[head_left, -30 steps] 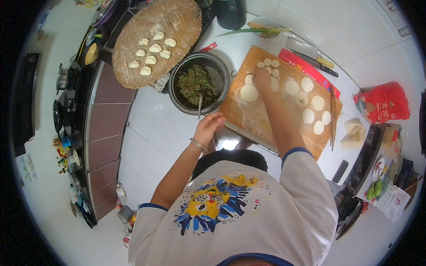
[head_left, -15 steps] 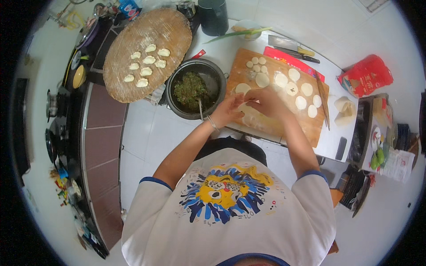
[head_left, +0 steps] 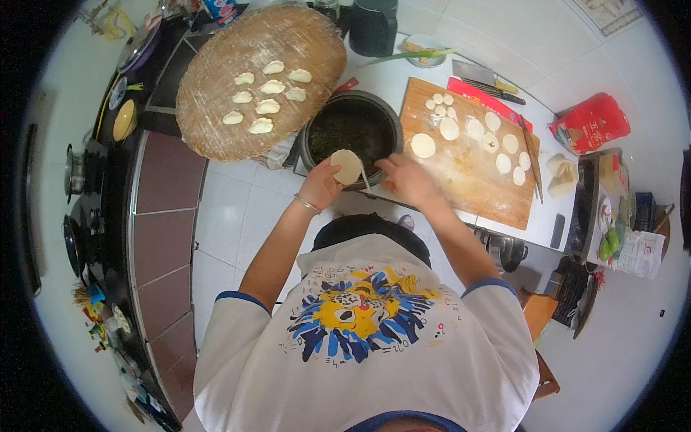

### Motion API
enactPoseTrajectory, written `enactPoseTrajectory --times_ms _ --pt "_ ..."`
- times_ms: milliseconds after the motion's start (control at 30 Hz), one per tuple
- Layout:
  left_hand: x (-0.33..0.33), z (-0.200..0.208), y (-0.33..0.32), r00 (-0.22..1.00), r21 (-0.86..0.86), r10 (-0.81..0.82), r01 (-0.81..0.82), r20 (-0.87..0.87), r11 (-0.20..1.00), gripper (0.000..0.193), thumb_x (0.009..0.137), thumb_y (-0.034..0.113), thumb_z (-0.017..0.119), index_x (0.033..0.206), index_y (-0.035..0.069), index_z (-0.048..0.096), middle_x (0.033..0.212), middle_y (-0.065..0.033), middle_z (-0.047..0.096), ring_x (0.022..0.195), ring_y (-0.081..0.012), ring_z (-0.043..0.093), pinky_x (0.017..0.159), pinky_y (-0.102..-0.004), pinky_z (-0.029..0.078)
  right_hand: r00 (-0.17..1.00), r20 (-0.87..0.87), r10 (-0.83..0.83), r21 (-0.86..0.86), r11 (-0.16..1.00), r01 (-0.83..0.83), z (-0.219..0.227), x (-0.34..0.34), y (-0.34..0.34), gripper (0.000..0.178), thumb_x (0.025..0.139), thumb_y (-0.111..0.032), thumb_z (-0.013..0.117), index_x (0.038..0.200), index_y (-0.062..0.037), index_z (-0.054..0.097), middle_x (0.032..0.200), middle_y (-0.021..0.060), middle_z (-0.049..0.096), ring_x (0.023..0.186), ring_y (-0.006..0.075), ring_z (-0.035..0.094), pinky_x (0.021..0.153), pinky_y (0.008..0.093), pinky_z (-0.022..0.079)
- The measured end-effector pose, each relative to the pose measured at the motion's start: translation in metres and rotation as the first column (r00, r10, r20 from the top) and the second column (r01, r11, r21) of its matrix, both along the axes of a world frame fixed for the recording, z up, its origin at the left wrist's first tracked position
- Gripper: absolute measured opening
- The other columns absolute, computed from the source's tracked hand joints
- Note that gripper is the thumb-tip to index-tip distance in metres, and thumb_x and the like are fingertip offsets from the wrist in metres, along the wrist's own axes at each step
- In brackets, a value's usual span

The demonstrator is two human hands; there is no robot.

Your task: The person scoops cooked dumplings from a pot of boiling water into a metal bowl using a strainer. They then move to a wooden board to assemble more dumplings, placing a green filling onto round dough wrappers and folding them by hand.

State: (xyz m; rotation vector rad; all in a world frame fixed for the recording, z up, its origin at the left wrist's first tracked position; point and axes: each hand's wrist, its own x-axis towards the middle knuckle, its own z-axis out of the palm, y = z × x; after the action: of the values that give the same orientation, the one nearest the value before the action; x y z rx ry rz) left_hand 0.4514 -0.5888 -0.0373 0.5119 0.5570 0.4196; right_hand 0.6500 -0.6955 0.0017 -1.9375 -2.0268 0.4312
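Beside the filling pot (head_left: pixel 394 129), the right grip (head_left: pixel 408 178) is blurred; we cannot tell if it touches the spoon (head_left: pixel 365 177). A dumpling wrapper (head_left: pixel 347 167) hides part of the pot; the black jug (head_left: pixel 373 29) beyond is cut off.

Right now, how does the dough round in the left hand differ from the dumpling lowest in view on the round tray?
The dough round is a flat disc; the dumpling is folded, longer than wide. The dough round is held by the left hand; the dumpling rests on the round tray. The dough round shows larger in view than the dumpling. Both are pale.
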Motion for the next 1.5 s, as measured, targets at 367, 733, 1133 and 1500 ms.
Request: enactPoseTrajectory --times_ms 367,733,1133,1500 --pt "-0.055 -0.032 0.018 0.995 -0.101 0.092 -0.094 -0.031 0.990 0.032 0.084 0.013 0.047 0.114 0.001 0.045 0.111 -0.0104 0.054 0.102 -0.0228 0.053 0.085 -0.0341 0.045 0.996 -0.042 0.085 0.132 0.988 -0.079 -0.042 -0.031 0.036 0.020 0.073 -0.015 0.058 0.090 -0.0047 0.062 0.084 0.0113 0.055 0.088 0.0269 0.054 0.077 0.0356 0.044" --pt "-0.050 -0.055 0.017 0.987 -0.137 0.119 -0.133 -0.110 0.982 0.031 0.085 0.010 0.047 0.114 0.000 0.044 0.111 -0.0118 0.053 0.102 -0.0237 0.054 0.087 -0.0355 0.045 0.998 0.064 0.014 0.005 1.000 -0.015 -0.060 0.020 0.052 0.019 0.082 -0.017 0.050 0.088 -0.0038 0.062 0.089 0.0134 0.058 0.084 0.0303 0.057 0.073 0.0379 0.048" --pt "-0.052 -0.066 0.005 0.981 -0.034 0.150 -0.155 -0.126 0.987 0.037 0.085 0.011 0.046 0.119 0.001 0.041 0.116 -0.0115 0.051 0.106 -0.0229 0.051 0.091 -0.0343 0.042 0.982 -0.096 0.160 -0.162 0.971 -0.174 -0.056 0.030 0.055 0.019 0.081 -0.015 0.051 0.087 -0.0026 0.064 0.092 0.0166 0.059 0.084 0.0324 0.056 0.076 0.0394 0.046" --pt "-0.051 -0.059 0.005 0.979 0.027 0.156 -0.154 -0.132 0.988 0.040 0.085 0.015 0.046 0.121 0.001 0.040 0.117 -0.0117 0.051 0.108 -0.0220 0.051 0.092 -0.0335 0.041 0.923 -0.380 0.058 -0.248 0.955 -0.162 -0.024 0.041 0.058 0.019 0.081 -0.017 0.054 0.087 -0.0030 0.065 0.078 0.0168 0.062 0.072 0.0322 0.059 0.066 0.0383 0.047"
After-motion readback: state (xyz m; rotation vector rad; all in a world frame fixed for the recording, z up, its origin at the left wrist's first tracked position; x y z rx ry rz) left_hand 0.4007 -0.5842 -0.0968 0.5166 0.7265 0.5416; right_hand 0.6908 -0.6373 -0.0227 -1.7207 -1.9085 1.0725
